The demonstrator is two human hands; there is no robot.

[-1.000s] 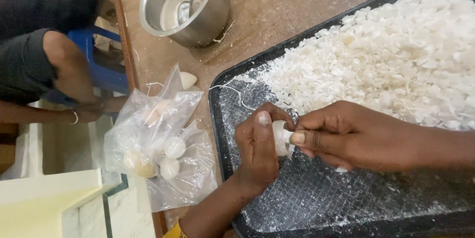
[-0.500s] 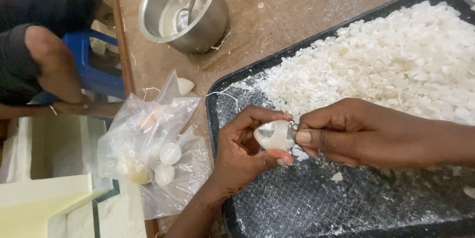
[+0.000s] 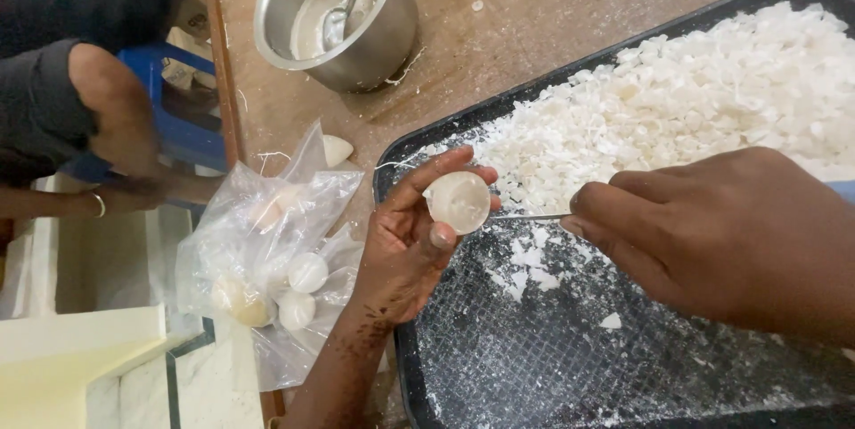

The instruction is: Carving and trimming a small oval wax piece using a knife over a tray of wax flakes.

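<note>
White, round half-shell point(image 3: 457, 202) pinched in left hand point(image 3: 405, 237); right hand point(image 3: 712, 233) grips thin blade point(image 3: 530, 216).

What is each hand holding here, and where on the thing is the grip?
The left hand holds a pale rounded piece by its edges, between thumb and fingertips. The right hand pinches a thin metal tool at its rear end.

A steel pot point(image 3: 343, 24) with a spoon point(image 3: 343, 15) stands on the brown tabletop point(image 3: 552, 10). A clear plastic bag point(image 3: 267, 260) of pale round pieces lies at its edge, beside a blue stool point(image 3: 178, 117).
</note>
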